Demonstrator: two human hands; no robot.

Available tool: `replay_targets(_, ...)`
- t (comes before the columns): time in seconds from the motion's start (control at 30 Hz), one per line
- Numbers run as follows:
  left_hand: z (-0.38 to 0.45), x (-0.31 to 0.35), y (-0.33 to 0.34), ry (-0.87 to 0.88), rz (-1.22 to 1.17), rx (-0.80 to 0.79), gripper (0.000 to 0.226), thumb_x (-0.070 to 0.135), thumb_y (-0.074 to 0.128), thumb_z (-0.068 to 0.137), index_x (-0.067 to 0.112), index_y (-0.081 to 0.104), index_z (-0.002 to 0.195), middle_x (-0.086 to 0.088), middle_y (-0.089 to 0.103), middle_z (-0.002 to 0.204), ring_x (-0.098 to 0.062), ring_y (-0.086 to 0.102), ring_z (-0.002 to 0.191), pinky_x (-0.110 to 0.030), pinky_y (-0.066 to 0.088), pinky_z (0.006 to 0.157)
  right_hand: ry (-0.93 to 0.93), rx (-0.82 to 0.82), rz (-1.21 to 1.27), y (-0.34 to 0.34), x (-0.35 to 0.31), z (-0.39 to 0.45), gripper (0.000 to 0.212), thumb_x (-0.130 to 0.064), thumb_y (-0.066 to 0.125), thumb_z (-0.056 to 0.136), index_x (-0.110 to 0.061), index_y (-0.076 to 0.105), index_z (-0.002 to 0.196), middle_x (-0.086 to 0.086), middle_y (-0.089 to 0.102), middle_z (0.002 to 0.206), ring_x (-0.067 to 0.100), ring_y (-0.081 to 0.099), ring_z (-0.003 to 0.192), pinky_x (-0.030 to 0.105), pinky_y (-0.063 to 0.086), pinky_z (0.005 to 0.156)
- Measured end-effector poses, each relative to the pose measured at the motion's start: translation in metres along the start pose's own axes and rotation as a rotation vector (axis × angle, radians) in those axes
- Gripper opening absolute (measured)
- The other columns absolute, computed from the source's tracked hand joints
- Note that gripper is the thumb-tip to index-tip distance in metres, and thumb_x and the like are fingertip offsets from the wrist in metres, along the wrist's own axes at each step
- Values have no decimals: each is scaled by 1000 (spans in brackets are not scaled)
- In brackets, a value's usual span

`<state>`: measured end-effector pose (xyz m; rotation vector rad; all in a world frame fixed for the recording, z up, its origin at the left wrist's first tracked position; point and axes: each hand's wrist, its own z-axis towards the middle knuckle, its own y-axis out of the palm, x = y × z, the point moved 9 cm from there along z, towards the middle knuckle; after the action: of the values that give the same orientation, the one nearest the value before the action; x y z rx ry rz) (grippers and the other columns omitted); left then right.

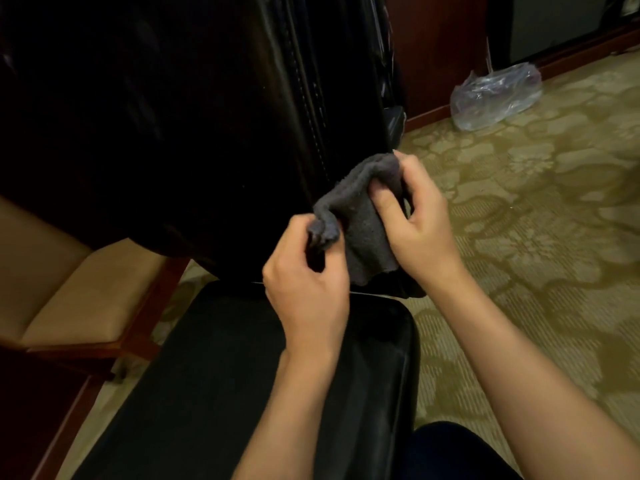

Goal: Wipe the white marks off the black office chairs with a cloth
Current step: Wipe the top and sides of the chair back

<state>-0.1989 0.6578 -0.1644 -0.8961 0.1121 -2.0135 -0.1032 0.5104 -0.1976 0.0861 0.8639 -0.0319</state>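
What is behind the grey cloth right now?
The black chair back's right edge sits behind the cloth, held by the left hand and right hand. Any marks there are covered.

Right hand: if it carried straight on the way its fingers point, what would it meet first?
The right hand points up-left with the grey cloth bunched ahead of it; the black chair back would likely come first, though depth is unclear.
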Motion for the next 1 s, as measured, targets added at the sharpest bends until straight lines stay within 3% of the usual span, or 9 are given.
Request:
replay_targets(0.1, -28, -27, 15, -44, 23, -21, 10, 13, 61, 87, 11, 55, 80, 1, 54, 72, -25, 56, 67, -39, 46, 62, -16, 15, -130, -7, 17, -28, 21, -17, 53, 92, -2, 62, 102, 10, 55, 130, 14, 51, 126, 28, 39, 106)
replay_targets(0.2, -69, -76, 41, -310, 56, -81, 12, 29, 61, 85, 17, 60, 81, 4, 63, 75, -24, 62, 73, -41, 51, 66, 147, -8, -263, -14, 56, -77, 22, -24, 55, 89, -7, 65, 97, 8, 53, 128, 21, 53, 122, 31, 42, 103)
replay_targets(0.27, -86, -101, 51, -526, -34, -57, 13, 32, 68, 87, 19, 68, 85, 3, 63, 83, -22, 64, 79, -38, 52, 71, 265, -11, -412, -25, 79, -105, 19, -26, 63, 87, -11, 68, 97, 7, 51, 122, 28, 54, 115, 37, 44, 97)
replay_targets(0.37, -82, -105, 57, -593, 48, -54, 12, 26, 74, 87, 15, 73, 90, 0, 58, 83, -19, 59, 76, -28, 42, 66, 269, 6, -711, -39, 80, -111, 11, -22, 74, 85, -14, 69, 91, 3, 50, 91, 27, 53, 86, 40, 48, 73)
replay_targets(0.5, -90, -115, 76, -767, -131, -150, 11, 28, 69, 93, 19, 72, 89, 7, 56, 52, -12, 54, 51, -28, 44, 52, 392, 90, -487, -40, 75, -102, 8, -19, 65, 92, -26, 64, 94, -5, 50, 58, 11, 52, 55, 42, 49, 58)
replay_targets(0.67, -118, -124, 107, -1202, -752, -123, 15, 10, 56, 101, 15, 60, 115, -11, 73, 98, -23, 75, 78, -23, 56, 59, 661, 221, 79, -16, 98, -120, 17, -3, 56, 94, -19, 59, 95, 13, 70, 91, 31, 71, 92, 50, 59, 81)
replay_targets(0.77, -102, -114, 104, -1183, -937, -2, 17, 0, 53, 100, 6, 57, 116, -16, 69, 107, -19, 72, 88, -23, 58, 71, 663, 274, 188, -7, 88, -111, 13, -5, 56, 92, -17, 57, 95, 19, 68, 100, 36, 68, 100, 54, 56, 88)
replay_targets(0.9, -83, -97, 73, -1030, -881, 90, 10, -3, 57, 97, 3, 60, 104, -13, 71, 101, -18, 70, 96, -24, 57, 80, 528, 260, 112, 3, 57, -91, 10, -21, 62, 83, -28, 60, 90, 11, 69, 90, 34, 67, 90, 58, 54, 83)
replay_targets(1.0, -70, -85, 49, -878, -801, 131, 11, -3, 59, 95, 4, 62, 103, -14, 73, 104, -20, 72, 101, -28, 58, 84, 390, 252, 120, 8, 33, -83, 14, -9, 64, 86, -20, 59, 92, 0, 68, 83, 17, 66, 80, 36, 56, 74)
